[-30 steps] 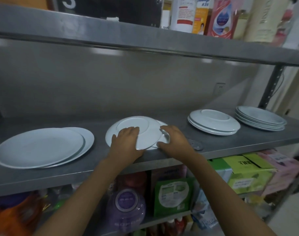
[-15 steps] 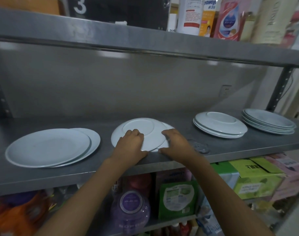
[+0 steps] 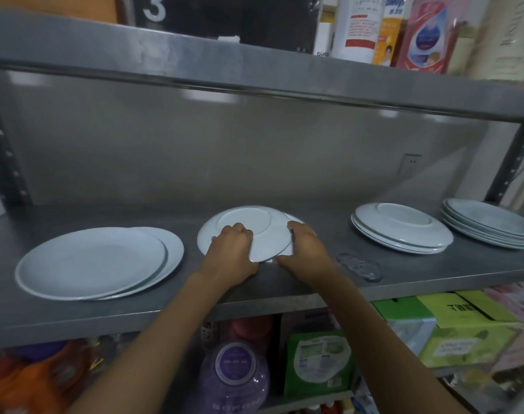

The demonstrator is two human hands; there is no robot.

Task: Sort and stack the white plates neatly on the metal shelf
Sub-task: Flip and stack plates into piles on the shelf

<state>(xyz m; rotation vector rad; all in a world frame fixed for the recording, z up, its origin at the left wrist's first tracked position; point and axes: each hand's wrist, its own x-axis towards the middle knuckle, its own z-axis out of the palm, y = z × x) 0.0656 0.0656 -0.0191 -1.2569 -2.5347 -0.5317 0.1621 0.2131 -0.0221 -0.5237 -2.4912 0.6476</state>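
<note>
A dull grey wall (image 3: 224, 150) stood behind the grip, with a white socket (image 3: 411, 164) set in it up to the right. Pale patches of light reflected along its top. A dark perforated upright (image 3: 511, 162) rose further right, and another (image 3: 3, 156) stood far left.

metal shelf (image 3: 284, 282) | on it: plate pair (image 3: 90, 261) | upturned plates (image 3: 263, 234) | two stacks (image 3: 404, 231) (image 3: 490, 225)

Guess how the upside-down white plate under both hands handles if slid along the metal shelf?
Upside-down white plate: rigid, probably ceramic, so chippable. Glossy rim on smooth metal shelf likely slides easily. It overlaps a lower white plate, so it may rock.
</note>
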